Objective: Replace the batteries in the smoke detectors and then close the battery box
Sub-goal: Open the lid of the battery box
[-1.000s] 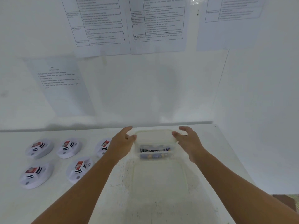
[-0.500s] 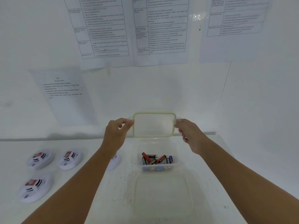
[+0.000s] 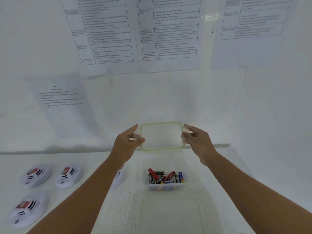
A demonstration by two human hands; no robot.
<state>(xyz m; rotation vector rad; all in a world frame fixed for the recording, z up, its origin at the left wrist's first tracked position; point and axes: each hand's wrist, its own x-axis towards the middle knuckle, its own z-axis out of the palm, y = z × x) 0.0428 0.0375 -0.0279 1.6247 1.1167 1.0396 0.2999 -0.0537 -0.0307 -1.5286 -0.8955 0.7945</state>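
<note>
A clear lid with a green seal (image 3: 162, 136) is held upright in the air above the battery box. My left hand (image 3: 127, 142) pinches its left edge and my right hand (image 3: 195, 141) pinches its right edge. Below it the clear battery box (image 3: 164, 187) stands open on the white table, with several black, red and blue batteries (image 3: 164, 177) inside. White round smoke detectors lie at the left: one (image 3: 36, 174), a second (image 3: 68, 176), a third (image 3: 25, 211). Another detector (image 3: 119, 177) shows partly behind my left forearm.
A second clear lid with a faint green rim (image 3: 172, 215) lies flat on the table (image 3: 94, 205) in front of the box. Printed sheets (image 3: 104, 31) hang on the white wall behind. A side wall (image 3: 278, 132) closes the right.
My hands took the lid off the battery box and raised it to an upright hold, uncovering the batteries. The camera tilted so one detector is now behind my left arm.
</note>
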